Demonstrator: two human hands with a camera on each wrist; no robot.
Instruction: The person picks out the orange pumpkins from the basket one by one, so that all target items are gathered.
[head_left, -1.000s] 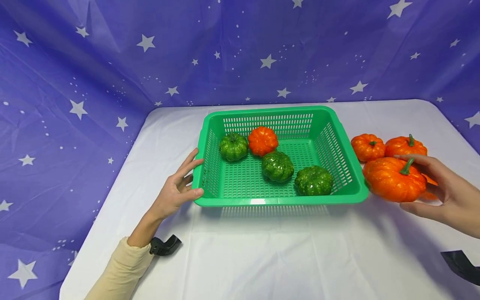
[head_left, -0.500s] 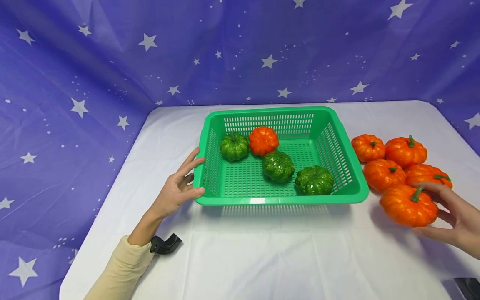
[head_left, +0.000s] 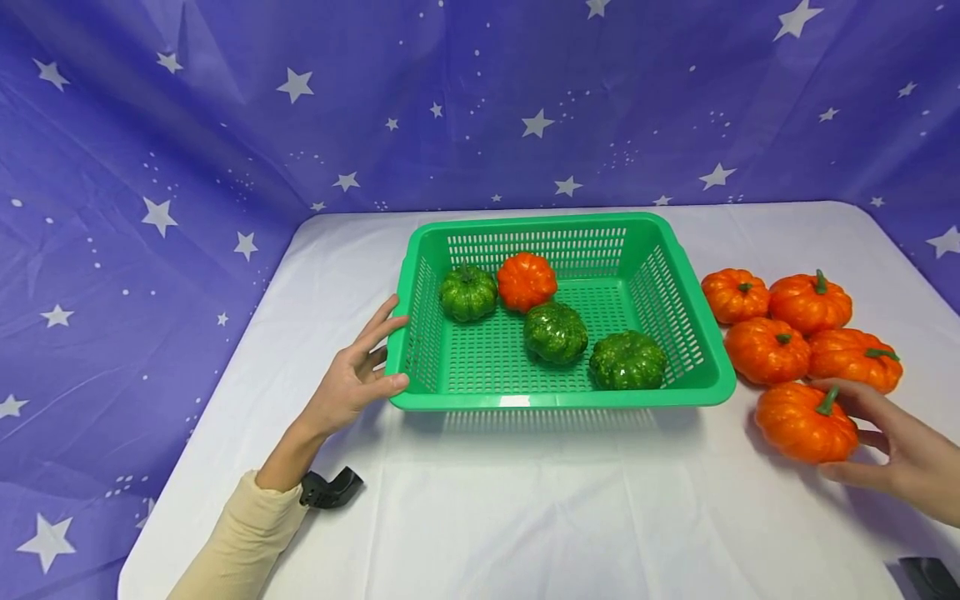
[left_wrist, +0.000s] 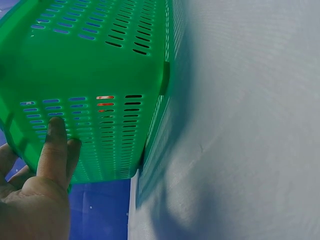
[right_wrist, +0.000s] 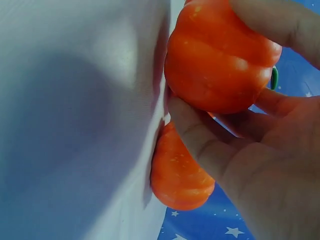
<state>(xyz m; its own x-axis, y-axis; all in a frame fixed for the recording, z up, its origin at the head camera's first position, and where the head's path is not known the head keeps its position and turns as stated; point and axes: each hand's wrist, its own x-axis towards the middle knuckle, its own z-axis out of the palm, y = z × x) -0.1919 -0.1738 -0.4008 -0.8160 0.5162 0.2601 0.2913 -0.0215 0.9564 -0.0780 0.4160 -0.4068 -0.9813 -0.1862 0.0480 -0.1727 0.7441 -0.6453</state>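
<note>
A green plastic basket [head_left: 517, 402] with slotted walls stands mid-table. Inside it are an orange pumpkin [head_left: 527, 282] and three green ones, including a striped green pumpkin [head_left: 468, 293] at the left. My left hand [head_left: 351, 385] holds the basket's left rim. In the left wrist view, two fingers [left_wrist: 54, 155] lie against its slotted outer wall. Right of the basket, my right hand [head_left: 892, 450] grips a stemmed orange pumpkin [head_left: 802, 422] between thumb and fingers, low at the table; whether it bears on the cloth I cannot tell. The right wrist view shows this held orange pumpkin [right_wrist: 220, 60] up close.
Several orange pumpkins, among them a flattish one [head_left: 855, 360], cluster behind my right hand, close to the basket's right side. White cloth [head_left: 540, 500] covers the table. A purple curtain [head_left: 480, 100] with stars hangs behind and to the sides.
My right hand has carried the orange pumpkin toward me and down, from over the other pumpkins to the table in front of them. The left hand and basket stay put.
</note>
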